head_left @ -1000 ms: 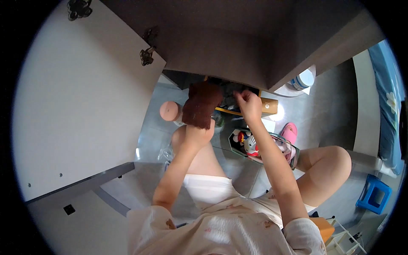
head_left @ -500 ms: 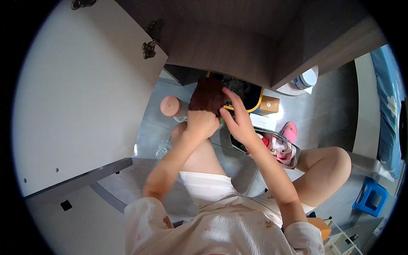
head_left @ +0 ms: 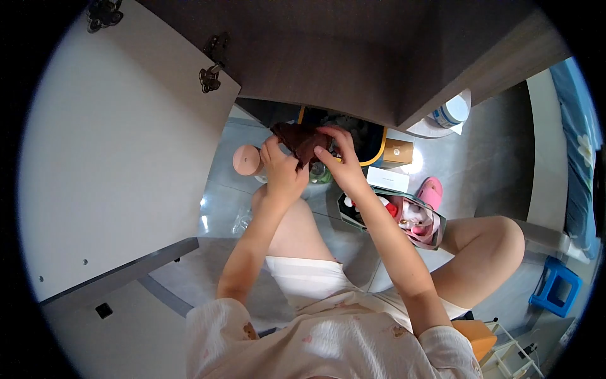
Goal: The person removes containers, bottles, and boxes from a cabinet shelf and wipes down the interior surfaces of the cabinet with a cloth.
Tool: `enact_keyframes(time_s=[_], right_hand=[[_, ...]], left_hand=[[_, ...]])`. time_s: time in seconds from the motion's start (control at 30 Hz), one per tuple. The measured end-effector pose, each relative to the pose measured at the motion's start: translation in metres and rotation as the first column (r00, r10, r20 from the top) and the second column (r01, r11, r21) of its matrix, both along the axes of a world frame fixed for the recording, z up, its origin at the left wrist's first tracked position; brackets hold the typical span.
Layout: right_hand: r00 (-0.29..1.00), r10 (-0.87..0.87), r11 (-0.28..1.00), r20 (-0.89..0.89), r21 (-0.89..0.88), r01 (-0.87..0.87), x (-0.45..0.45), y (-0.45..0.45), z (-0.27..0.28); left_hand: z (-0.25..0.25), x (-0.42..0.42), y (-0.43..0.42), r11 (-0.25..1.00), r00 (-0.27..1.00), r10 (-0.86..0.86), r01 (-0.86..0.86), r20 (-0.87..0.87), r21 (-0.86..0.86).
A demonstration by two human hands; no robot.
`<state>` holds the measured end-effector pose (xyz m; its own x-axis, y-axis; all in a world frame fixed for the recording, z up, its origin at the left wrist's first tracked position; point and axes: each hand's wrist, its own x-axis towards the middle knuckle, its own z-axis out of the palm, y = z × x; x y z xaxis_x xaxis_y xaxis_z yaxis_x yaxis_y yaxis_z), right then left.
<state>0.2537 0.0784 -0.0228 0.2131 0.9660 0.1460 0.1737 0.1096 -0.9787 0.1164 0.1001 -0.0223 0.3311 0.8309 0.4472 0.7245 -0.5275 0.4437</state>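
Note:
A dark brown cloth (head_left: 302, 140), crumpled and folded to a point at its lower edge, is held up in front of the low cabinet. My left hand (head_left: 284, 175) grips its left and lower side, fingers curled against the fabric. On the right side my right hand (head_left: 343, 159) pinches it between thumb and fingers. Behind the cloth is a dark bin with a yellow rim (head_left: 382, 146), partly hidden by the cabinet and my hands. A pink-lidded container (head_left: 247, 160) stands left of my left hand. Below the cloth, a clear greenish object (head_left: 320, 172) shows only in part.
An open white cabinet door (head_left: 126, 151) stands at left, under the dark cabinet shelf (head_left: 315, 69). On the floor are a brown box (head_left: 398, 151), a white box (head_left: 387, 179), a filled bag (head_left: 413, 218) and a pink shoe (head_left: 430, 191). A blue stool (head_left: 555, 287) is at right.
The cloth was spread flat and upright, largely covering my left hand's fingers. Now it is folded and lower, my left fingers show at its side, and my right hand grips it.

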Motion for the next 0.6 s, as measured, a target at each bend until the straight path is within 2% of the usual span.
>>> enact_keyframes(time_s=[0.07, 0.13, 0.2, 0.23, 0.27, 0.33, 0.47, 0.6], right_hand=[[1.0, -0.022, 0.998, 0.022, 0.052, 0.021, 0.002, -0.001, 0.009], [0.992, -0.059, 0.968, 0.115, 0.248, 0.029, 0.006, -0.001, 0.021], [0.996, -0.058, 0.963, 0.069, 0.265, 0.038, 0.007, 0.0, 0.039], [0.989, 0.0, 0.955, 0.145, 0.294, -0.043, 0.009, 0.002, 0.043], [0.973, 0.055, 0.94, 0.223, 0.316, -0.125, 0.011, 0.005, 0.046], [0.967, 0.069, 0.921, 0.245, 0.357, -0.156, 0.013, 0.01, 0.049], [0.938, 0.079, 0.895, 0.336, 0.39, -0.216, 0.015, 0.012, 0.059], [0.942, 0.139, 0.901, 0.306, 0.356, -0.249, 0.017, 0.012, 0.064]], left_hand=[[0.007, 0.0, 0.001, 0.999, 0.999, -0.007, 0.005, 0.043, 0.048], [0.014, 0.0, 0.003, 0.995, 0.996, -0.016, 0.007, 0.085, 0.095], [0.017, -0.001, 0.005, 0.986, 0.98, -0.099, 0.072, 0.175, 0.153], [0.018, -0.001, 0.004, 0.986, 0.98, -0.096, 0.069, 0.174, 0.151], [0.018, -0.001, 0.003, 0.993, 0.962, -0.117, 0.106, 0.247, 0.058], [0.021, -0.001, 0.001, 0.988, 0.938, -0.13, 0.148, 0.321, -0.033], [0.025, -0.001, -0.001, 0.99, 0.958, -0.143, 0.142, 0.247, 0.021], [0.029, 0.0, -0.004, 0.991, 0.964, -0.135, 0.13, 0.228, 0.038]])
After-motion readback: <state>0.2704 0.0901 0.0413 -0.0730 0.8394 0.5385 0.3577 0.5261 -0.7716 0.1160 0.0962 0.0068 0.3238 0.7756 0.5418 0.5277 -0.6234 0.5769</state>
